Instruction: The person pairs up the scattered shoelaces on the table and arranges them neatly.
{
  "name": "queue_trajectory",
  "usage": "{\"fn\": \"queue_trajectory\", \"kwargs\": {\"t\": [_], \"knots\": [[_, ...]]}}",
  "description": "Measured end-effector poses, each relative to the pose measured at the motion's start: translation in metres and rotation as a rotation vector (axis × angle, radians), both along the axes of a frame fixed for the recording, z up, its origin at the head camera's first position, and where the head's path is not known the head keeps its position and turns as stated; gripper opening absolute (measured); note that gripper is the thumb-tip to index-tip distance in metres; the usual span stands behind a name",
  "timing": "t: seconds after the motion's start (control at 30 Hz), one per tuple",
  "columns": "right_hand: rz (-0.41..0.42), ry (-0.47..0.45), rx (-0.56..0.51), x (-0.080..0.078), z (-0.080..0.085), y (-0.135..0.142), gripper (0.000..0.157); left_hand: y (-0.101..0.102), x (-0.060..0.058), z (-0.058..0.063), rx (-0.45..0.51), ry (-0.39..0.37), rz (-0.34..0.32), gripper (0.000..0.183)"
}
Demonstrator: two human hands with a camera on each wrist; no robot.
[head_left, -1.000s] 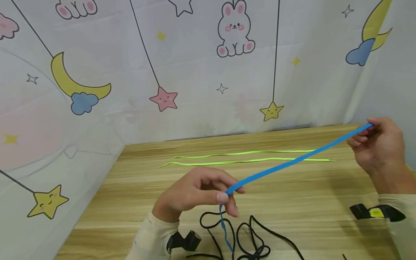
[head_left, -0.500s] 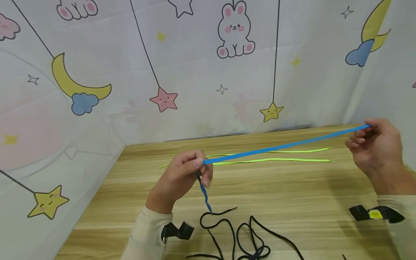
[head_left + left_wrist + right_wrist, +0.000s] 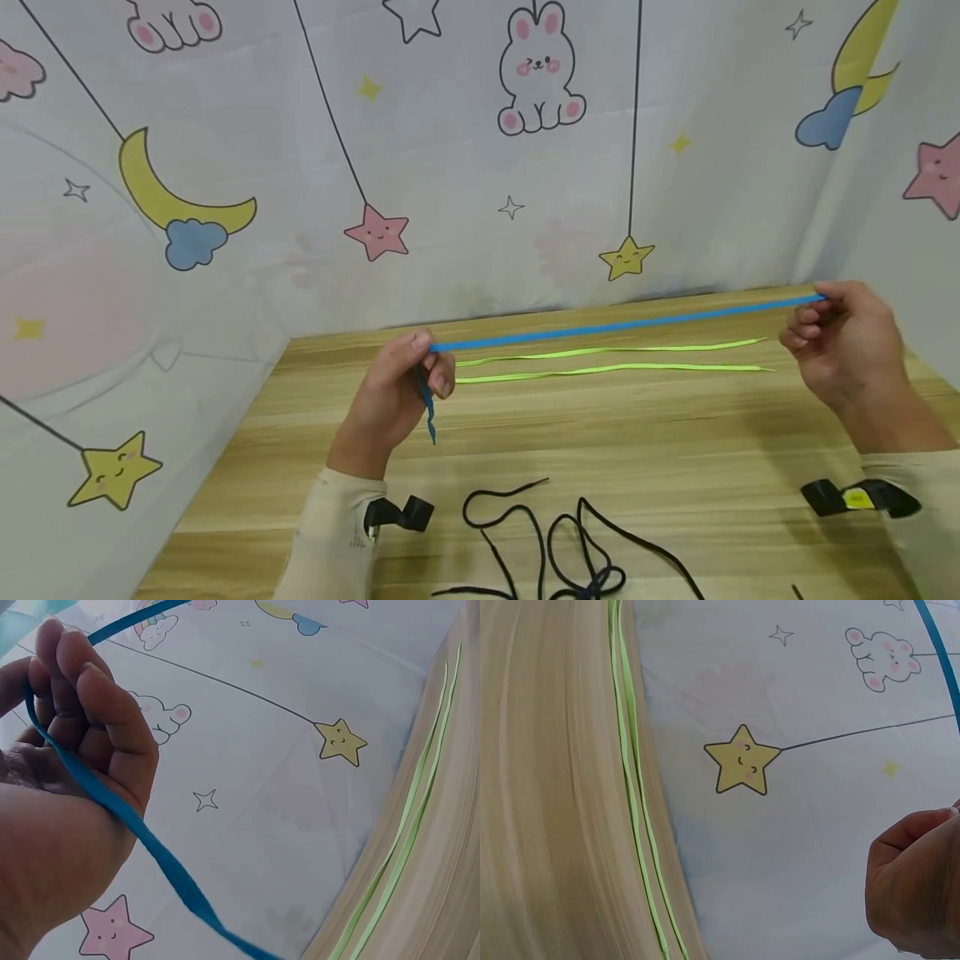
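Note:
A flat blue shoelace (image 3: 626,326) is stretched almost straight between my two hands, above the table. My left hand (image 3: 397,383) pinches it between thumb and fingers, and a short twisted tail hangs below that hand. In the left wrist view the blue lace (image 3: 174,877) runs down across the palm, past the curled fingers (image 3: 124,724). At the other end, my right hand (image 3: 847,358) pinches the lace near its tip, held slightly higher. Only part of the right hand (image 3: 915,877) shows in the right wrist view, its fingertips cut off by the frame edge.
Two bright green shoelaces, a rear one (image 3: 600,350) and a front one (image 3: 622,367), lie side by side towards the back of the wooden table (image 3: 637,433). A tangled black shoelace (image 3: 651,547) lies at the front. Behind the table hangs a printed curtain (image 3: 450,167).
My left hand has moved up and to the left, sliding along the blue shoelace, so the stretch between the hands is longer and the hanging tail shorter. My right hand has shifted slightly left.

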State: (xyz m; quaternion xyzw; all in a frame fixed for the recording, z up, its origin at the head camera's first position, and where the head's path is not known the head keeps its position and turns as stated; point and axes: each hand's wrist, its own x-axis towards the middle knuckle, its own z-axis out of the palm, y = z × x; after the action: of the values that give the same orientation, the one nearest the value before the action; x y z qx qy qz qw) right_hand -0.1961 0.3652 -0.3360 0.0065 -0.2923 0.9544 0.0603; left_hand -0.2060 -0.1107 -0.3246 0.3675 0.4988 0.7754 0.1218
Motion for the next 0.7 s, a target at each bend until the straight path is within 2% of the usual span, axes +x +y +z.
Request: {"fn": "queue_trajectory", "kwargs": {"t": [0.27, 0.5, 0.7], "knots": [[0.039, -0.006, 0.011, 0.001, -0.004, -0.002, 0.038, -0.013, -0.008, -0.013, -0.031, -0.105, 0.099, 0.031], [0.021, 0.014, 0.049, 0.004, -0.008, -0.002, 0.038, -0.026, -0.014, -0.026, -0.016, -0.161, 0.113, 0.031], [0.035, 0.018, 0.103, 0.005, -0.014, -0.002, 0.038, -0.033, -0.018, -0.033, -0.013, -0.211, 0.163, 0.028]]}}
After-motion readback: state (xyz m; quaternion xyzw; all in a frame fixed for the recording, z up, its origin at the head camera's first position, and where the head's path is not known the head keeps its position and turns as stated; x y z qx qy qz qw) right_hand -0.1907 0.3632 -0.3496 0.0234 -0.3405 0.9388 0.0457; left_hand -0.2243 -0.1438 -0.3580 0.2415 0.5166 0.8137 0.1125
